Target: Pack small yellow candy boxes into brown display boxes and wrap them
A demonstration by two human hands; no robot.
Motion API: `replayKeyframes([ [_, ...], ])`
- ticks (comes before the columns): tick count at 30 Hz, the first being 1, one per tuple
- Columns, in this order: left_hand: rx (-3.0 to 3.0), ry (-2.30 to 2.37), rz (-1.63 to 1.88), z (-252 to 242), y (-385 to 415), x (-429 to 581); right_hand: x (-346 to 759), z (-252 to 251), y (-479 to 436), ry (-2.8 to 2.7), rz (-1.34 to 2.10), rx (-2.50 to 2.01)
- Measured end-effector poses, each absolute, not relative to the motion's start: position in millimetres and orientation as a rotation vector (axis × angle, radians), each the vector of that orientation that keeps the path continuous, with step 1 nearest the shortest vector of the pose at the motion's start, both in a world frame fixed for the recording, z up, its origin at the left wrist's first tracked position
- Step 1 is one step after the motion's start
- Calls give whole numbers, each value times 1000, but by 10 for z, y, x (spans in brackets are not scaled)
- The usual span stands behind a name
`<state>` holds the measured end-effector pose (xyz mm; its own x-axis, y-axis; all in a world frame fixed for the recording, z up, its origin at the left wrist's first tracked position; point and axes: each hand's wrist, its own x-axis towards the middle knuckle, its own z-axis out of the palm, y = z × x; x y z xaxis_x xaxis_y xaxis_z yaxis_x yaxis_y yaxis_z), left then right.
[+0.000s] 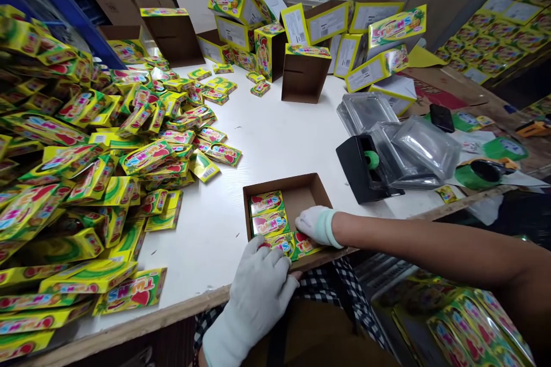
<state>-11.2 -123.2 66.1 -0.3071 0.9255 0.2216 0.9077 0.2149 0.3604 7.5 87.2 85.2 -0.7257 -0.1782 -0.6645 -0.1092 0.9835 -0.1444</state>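
An open brown carton (297,192) lies at the table's near edge. Inside it, small yellow-green "Twins" boxes (269,223) with fruit pictures form a column on the left and a row along the near side. My left hand (260,289), in a white glove, is closed over the carton's near left corner, its fingertips on a box and its thumb below the near wall. Reaching in from the right, my gloved right hand (316,225) is curled inside the carton on a small box (305,243) in the near row. Its fingertips are partly hidden.
A large heap of small boxes (99,172) covers the table's left side. Brown cartons (305,77) and yellow display cartons stand at the back. To the right lie clear plastic trays (426,146), a black tape dispenser (359,169) and a green tape roll (477,175).
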Motion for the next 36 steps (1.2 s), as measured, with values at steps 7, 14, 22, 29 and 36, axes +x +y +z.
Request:
replayKeyframes([
  [7, 1844, 2428, 662, 690, -1260, -101, 84, 920, 716, 2524, -396, -15],
  [14, 1909, 2320, 1100, 684, -1317, -129, 171, 828, 622, 2581, -630, 166],
  [22, 1906, 2283, 1140, 672, -1324, -159, 52, 942, 843, 2411, -917, 95],
  [29, 1944, 2322, 1044, 660, -1330, -174, -189, 1309, 1192, 2604, -107, 101],
  [36, 1943, 2342, 1018, 649, -1391, -184, -281, 1313, 1061, 2516, 95, -69],
])
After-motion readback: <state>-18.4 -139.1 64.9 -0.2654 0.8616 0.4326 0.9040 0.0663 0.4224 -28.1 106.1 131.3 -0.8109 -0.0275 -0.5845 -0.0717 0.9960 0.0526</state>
